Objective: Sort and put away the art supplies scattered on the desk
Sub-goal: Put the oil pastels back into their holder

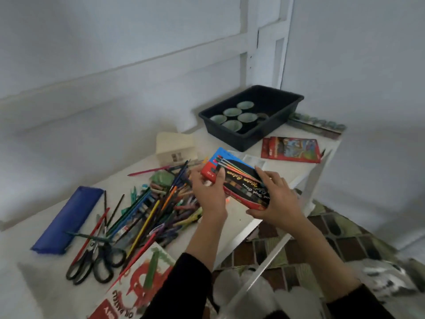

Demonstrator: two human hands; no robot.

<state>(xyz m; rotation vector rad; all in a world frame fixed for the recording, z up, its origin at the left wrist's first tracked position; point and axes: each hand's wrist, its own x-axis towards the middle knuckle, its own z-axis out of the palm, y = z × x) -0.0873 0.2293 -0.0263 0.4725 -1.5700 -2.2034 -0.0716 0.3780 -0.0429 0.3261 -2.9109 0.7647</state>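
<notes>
Both hands hold a flat red and blue watercolour box (234, 174) printed with brushes, lifted a little above the white desk (239, 229). My left hand (208, 192) grips its left end and my right hand (276, 198) clasps its right end. To the left lies a heap of coloured pencils, crayons and brushes (156, 203). Black scissors (96, 263) lie at the near left by a blue pencil pouch (69, 217). An oil pastel box (135, 286) sits at the desk's near edge.
A black tray (285, 118) with several green paint cups stands at the back right. A red pencil packet (291, 149), a paint-pot strip (317, 124) and a cream box (174, 146) lie nearby. The desk edge runs diagonally right of my hands, above patterned floor.
</notes>
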